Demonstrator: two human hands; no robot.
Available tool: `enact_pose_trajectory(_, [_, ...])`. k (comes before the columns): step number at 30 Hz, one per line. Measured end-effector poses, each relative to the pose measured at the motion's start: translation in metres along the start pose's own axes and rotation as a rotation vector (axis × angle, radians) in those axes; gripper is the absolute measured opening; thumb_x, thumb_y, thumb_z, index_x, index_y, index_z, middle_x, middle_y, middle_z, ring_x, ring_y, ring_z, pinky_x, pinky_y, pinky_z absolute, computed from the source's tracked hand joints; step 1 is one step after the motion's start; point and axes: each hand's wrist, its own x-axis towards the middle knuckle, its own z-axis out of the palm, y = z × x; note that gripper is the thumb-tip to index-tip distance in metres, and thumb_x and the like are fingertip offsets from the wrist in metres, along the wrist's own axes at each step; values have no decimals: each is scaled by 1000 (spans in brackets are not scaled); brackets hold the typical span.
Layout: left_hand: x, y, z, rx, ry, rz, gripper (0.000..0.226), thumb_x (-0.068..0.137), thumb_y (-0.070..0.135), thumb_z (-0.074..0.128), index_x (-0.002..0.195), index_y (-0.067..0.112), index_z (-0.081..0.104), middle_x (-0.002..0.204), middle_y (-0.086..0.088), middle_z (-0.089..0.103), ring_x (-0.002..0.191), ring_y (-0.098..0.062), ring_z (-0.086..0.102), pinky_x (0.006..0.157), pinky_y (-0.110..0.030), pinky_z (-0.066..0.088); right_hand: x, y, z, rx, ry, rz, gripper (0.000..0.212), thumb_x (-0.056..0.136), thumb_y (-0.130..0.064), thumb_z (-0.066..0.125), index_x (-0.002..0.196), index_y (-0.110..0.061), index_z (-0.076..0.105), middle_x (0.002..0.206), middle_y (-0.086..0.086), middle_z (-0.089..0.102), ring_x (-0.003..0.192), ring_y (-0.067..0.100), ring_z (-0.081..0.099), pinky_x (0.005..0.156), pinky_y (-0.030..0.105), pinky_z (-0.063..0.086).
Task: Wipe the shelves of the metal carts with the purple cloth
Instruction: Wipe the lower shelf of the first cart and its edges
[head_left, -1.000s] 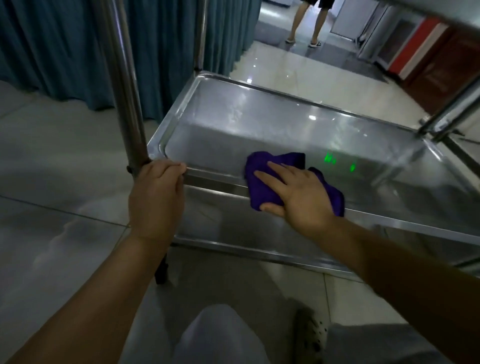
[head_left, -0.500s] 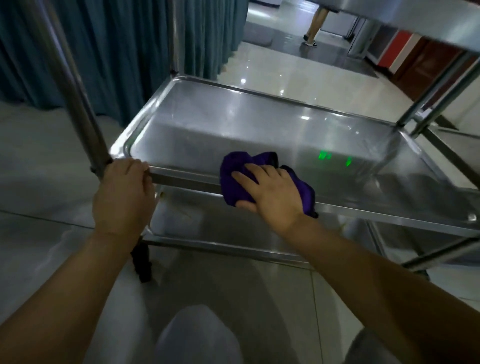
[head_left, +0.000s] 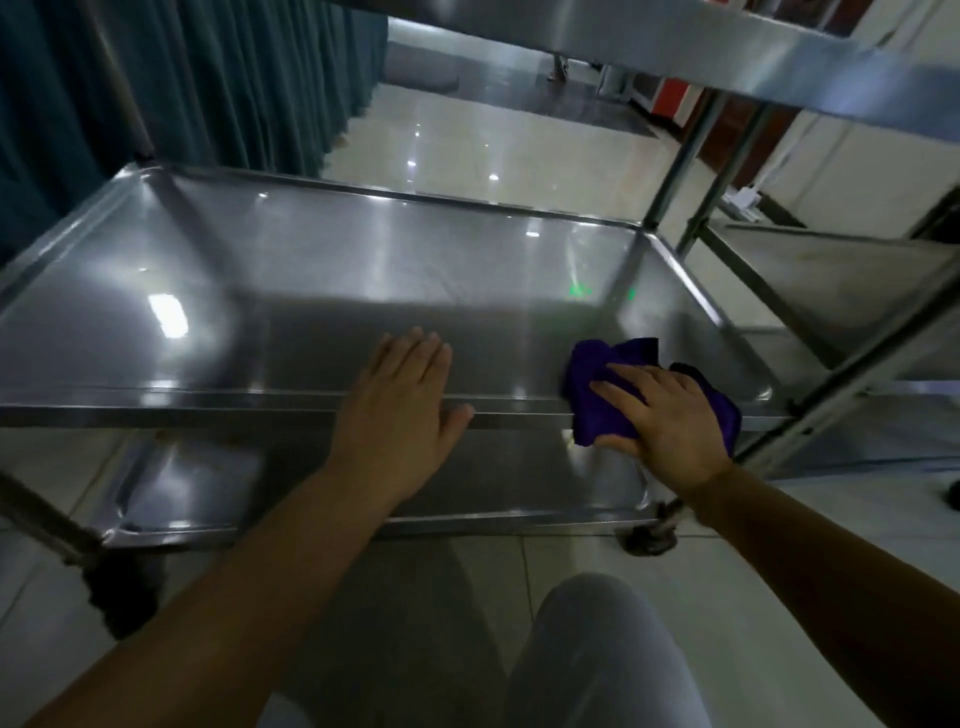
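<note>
A metal cart's middle shelf (head_left: 322, 270) fills the view, shiny and tray-shaped with a raised rim. The purple cloth (head_left: 602, 410) lies bunched over the shelf's front rim near its right corner. My right hand (head_left: 660, 415) presses flat on the cloth, fingers spread and pointing left. My left hand (head_left: 400, 410) rests with straight fingers on the front rim near the middle, holding nothing. A lower shelf (head_left: 197, 493) shows beneath, and the top shelf's (head_left: 727, 57) underside crosses overhead.
A second metal cart (head_left: 831, 291) stands close on the right. Teal curtains (head_left: 182, 83) hang at the back left. Cart wheels (head_left: 649, 540) sit on the glossy tiled floor. My knee in light trousers (head_left: 597, 649) is at the bottom.
My right hand has slid the cloth along the front rim toward the right corner. My left hand has let go of the left corner post and moved to the rim's middle, fingers straightened.
</note>
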Motion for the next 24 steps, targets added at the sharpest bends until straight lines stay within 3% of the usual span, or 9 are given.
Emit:
enact_pose_trajectory(2, [14, 9, 4, 32, -24, -19, 74, 93, 57, 20, 151, 11, 18, 157, -8, 18, 145, -23, 12, 114, -33, -5, -20, 37, 5, 28, -2, 91, 67, 93, -68, 20, 126, -17, 48, 120, 21, 63, 95, 42, 64, 77, 51, 52])
enact_pose_trajectory(7, [23, 9, 8, 83, -131, -109, 92, 79, 65, -8, 151, 11, 10, 158, -8, 13, 146, -24, 9, 118, -39, 0, -50, 85, 12, 69, -23, 232, 82, 94, -68, 19, 121, -4, 63, 122, 24, 61, 98, 44, 63, 81, 54, 51])
enact_pose_trajectory(11, [25, 10, 11, 61, -127, -115, 81, 86, 59, 2, 150, 12, 18, 156, -8, 21, 144, -22, 17, 117, -37, 10, -22, 53, 4, 148, -29, 254, 79, 91, -69, 18, 132, -15, 58, 135, 16, 56, 115, 40, 57, 93, 50, 45])
enact_pose_trajectory(14, [27, 8, 13, 41, -133, -126, 75, 90, 57, 11, 149, 13, 24, 155, -7, 25, 141, -22, 24, 115, -35, 15, 22, 9, -8, 209, -117, 154, 93, 78, -82, -5, 148, -34, 32, 157, 4, 28, 143, 30, 28, 111, 45, 26])
enact_pose_trajectory(17, [27, 4, 16, 56, -121, -127, 77, 90, 58, 9, 145, 10, 35, 150, -9, 36, 136, -24, 35, 112, -37, 24, 75, -29, -9, 277, -238, 47, 75, 85, -78, 13, 151, -43, 10, 163, -2, 2, 149, 24, 3, 117, 44, 7])
enact_pose_trajectory(20, [28, 0, 19, 67, -116, -114, 82, 85, 55, 7, 140, 9, 44, 145, -10, 44, 132, -26, 42, 107, -40, 31, 112, -44, -3, 313, -264, -22, 68, 90, -74, 22, 151, -46, 6, 163, -5, -2, 148, 25, -3, 118, 48, -1])
enact_pose_trajectory(24, [28, -5, 21, 78, -94, -102, 71, 89, 52, 22, 129, 5, 57, 132, -14, 57, 118, -31, 56, 97, -42, 42, 116, -18, 8, 317, -197, -44, 69, 88, -77, 24, 149, -49, 12, 162, -8, 5, 148, 21, 3, 117, 46, 1])
